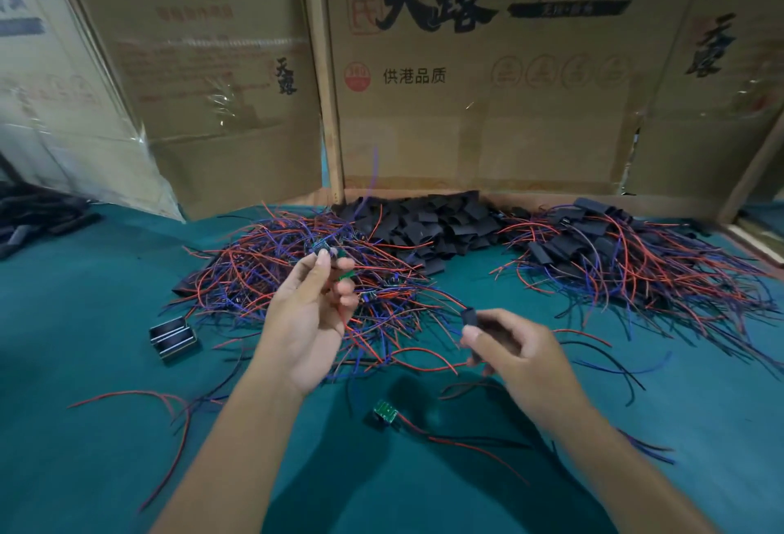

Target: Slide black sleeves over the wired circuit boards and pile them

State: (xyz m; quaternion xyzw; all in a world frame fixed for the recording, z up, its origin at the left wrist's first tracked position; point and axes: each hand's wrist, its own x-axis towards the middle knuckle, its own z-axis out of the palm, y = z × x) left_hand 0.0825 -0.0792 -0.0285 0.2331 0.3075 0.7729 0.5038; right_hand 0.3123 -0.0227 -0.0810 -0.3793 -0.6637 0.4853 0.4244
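Observation:
My left hand (312,313) is raised palm-up over a tangle of bare wired circuit boards (271,266) and pinches a small green board (345,277) between its fingertips. My right hand (509,347) grips a black sleeve (469,318) with red and blue wires running out of it to the left. Behind lies a heap of loose black sleeves (428,221). At the right sits a pile of sleeved boards (615,253) with red, blue and black wires. One green board (385,410) with its wires lies on the cloth below my hands.
The green cloth (106,448) covers the table. Cardboard boxes (488,88) stand as a wall along the back. Two small black-and-white blocks (173,335) lie at the left. Dark tubing (38,215) lies at the far left edge. Loose wires are scattered near my arms.

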